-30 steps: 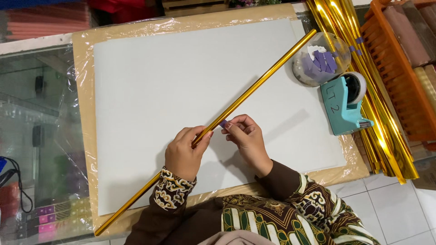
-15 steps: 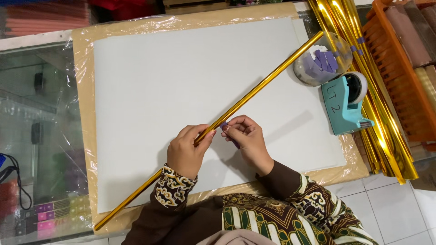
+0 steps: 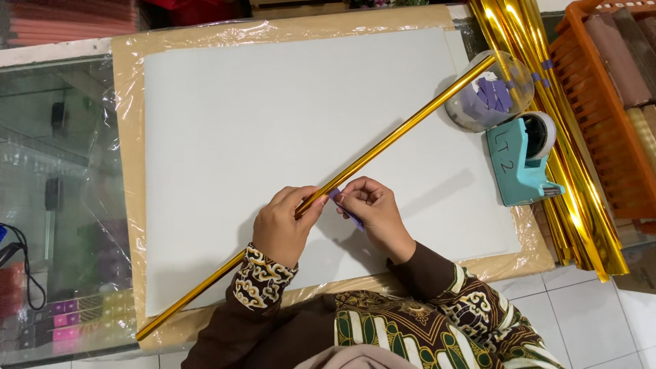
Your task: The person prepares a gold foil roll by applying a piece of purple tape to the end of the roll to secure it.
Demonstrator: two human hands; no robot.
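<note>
A long thin roll of gold foil (image 3: 403, 131) lies diagonally across a white board (image 3: 273, 116), from lower left to upper right. My left hand (image 3: 281, 229) grips the roll near its middle. My right hand (image 3: 372, 210) sits just to the right of it, pinching a small purple strip (image 3: 347, 213) against the roll. Both sleeves are brown with patterned cuffs.
A teal tape dispenser (image 3: 519, 160) stands at the board's right edge, behind it a clear round bowl (image 3: 488, 92) of purple and white paper pieces. Several gold foil rolls (image 3: 574, 178) lie along the right, beside an orange crate (image 3: 608, 102). A glass counter (image 3: 61, 191) is at left.
The gold roll has slid slightly toward the upper right, its far end now over the bowl. The purple strip shows more below my right fingers. Both hands stay in place.
</note>
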